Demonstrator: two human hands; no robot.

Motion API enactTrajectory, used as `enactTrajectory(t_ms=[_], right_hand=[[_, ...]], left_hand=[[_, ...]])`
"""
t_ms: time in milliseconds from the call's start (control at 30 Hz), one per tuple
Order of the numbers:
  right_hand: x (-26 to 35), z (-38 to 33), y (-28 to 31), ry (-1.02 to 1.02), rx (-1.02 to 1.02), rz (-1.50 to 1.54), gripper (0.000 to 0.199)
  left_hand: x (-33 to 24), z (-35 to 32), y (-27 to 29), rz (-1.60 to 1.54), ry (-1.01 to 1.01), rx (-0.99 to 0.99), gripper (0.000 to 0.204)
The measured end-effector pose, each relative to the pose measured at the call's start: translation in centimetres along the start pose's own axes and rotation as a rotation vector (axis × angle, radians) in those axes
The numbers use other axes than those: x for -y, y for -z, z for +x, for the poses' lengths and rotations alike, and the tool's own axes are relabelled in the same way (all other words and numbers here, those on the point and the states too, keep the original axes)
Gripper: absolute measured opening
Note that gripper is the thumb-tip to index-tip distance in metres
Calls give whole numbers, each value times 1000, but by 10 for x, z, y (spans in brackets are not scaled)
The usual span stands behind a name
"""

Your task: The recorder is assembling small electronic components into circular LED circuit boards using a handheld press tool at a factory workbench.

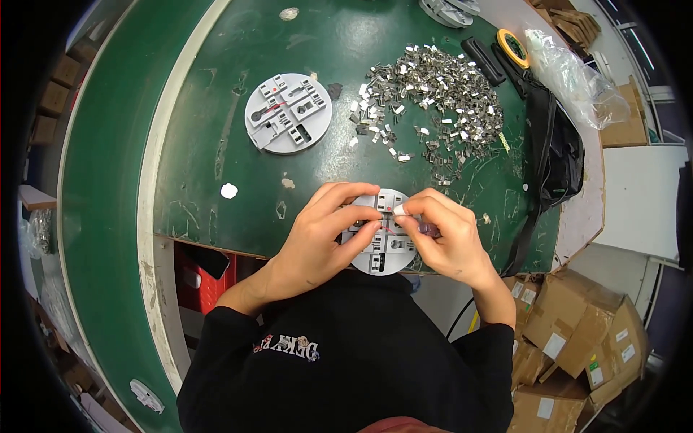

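Observation:
A round light-grey plastic disc with raised blocks, slots and a thin red wire lies at the table's near edge under both hands. My left hand reaches over its left side, thumb and index tips drawn together near the middle; whatever is between them is too small to make out. One finger of that hand rests near the disc's far rim. My right hand pinches a small white piece over the disc's right side. A dark purplish thing shows under its curled fingers, mostly hidden.
A second grey disc lies farther left on the green table. Beyond my right hand spreads a heap of small metal clips. A black bag, a yellow tape roll and clear plastic line the right. A green belt runs left.

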State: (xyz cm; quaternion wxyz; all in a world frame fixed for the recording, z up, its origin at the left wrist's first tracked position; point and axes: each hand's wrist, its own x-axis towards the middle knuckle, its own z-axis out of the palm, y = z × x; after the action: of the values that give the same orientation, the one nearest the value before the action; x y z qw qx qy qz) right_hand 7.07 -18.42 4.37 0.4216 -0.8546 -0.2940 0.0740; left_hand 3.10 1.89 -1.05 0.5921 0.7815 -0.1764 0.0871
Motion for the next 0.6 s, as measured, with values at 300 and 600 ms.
enactTrajectory(t_ms=[300, 600], right_hand=[[-2, -4, -14, 184, -5, -201, 19], [10, -8, -23, 166, 51, -447, 23]], left_hand=[[0, -8, -1, -5, 2, -73, 18], [0, -8, 0, 23, -22, -66, 15]])
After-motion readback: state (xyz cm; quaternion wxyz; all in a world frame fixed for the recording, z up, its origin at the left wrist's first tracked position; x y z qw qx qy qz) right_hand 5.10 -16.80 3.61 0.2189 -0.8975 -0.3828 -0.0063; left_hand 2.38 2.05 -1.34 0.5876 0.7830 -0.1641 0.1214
